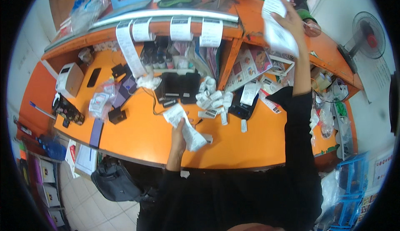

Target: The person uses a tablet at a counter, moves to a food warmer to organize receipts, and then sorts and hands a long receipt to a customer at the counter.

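My left hand (179, 137) is closed on a printed paper receipt (192, 136), just above the front part of the orange desk (241, 151). With the arm stretched up to the right, my right hand (290, 21) grips a long paper slip (274, 8) over the raised counter; its lower end is blurred. Rolled receipts (214, 99) lie piled in the middle of the desk. Beside them sits a small black receipt printer (241, 109) with paper on top. Several paper slips (180, 27) hang from the shelf edge.
Across the counter, another person's hand (311, 28) rests near the right end. A fan (367, 37) stands there too. On the desk's left are a white printer (69, 80), a phone (94, 77) and a dark tumbler (66, 108). A black bag (114, 179) is below the front edge.
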Demonstrator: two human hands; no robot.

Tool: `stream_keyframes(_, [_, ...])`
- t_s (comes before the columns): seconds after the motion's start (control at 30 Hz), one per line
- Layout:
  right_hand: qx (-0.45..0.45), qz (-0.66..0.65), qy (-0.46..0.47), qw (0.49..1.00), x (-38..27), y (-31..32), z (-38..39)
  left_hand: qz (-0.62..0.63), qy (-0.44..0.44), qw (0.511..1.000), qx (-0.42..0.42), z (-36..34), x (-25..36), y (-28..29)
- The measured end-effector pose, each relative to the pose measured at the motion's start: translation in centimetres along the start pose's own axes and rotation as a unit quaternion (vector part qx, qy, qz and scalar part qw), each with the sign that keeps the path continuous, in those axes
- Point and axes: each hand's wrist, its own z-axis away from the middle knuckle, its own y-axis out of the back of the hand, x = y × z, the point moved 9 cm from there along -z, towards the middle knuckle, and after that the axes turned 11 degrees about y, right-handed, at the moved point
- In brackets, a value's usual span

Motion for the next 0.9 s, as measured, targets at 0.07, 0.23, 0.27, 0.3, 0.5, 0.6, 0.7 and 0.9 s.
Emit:
stream_keyframes(0.07, [-0.022, 0.243, -0.044, 0.969, 4.5, 0.5, -2.0, -0.012, -0.015, 1.000, -0.005, 0.7, -0.2, 0.4])
stream_keyframes(0.23, [-0.076, 0.178, 0.020, 0.981, 12.1, 2.1, -2.3, 0.011, -0.003, 0.999, 0.047, 1.2, -2.9, 1.6])
stream_keyframes(0.27, [-0.087, 0.164, 0.005, 0.983, 12.6, 1.8, -2.0, 0.012, 0.005, 0.998, 0.063, 1.5, -3.3, 1.9])
stream_keyframes(0.3, [-0.098, 0.151, -0.009, 0.984, 13.1, 1.6, -1.9, 0.013, 0.012, 0.997, 0.078, 1.6, -3.7, 2.2])
stream_keyframes(0.5, [-0.142, 0.249, 0.080, 0.955, 11.6, 2.0, -3.0, 0.018, 0.003, 0.993, 0.115, 0.2, -5.6, 2.9])
stream_keyframes(0.6, [-0.175, 0.249, 0.056, 0.951, 11.7, 1.6, -2.9, 0.021, 0.002, 0.994, 0.111, -0.9, -5.9, 1.6])
stream_keyframes(0.7, [-0.195, 0.277, 0.118, 0.934, 11.6, 1.4, -3.8, 0.007, 0.000, 0.995, 0.101, -1.7, -5.7, -0.2])
stream_keyframes(0.9, [-0.206, 0.375, 0.113, 0.897, 16.8, 3.7, -7.1, -0.008, 0.004, 0.998, 0.056, -3.0, -6.4, -3.4])
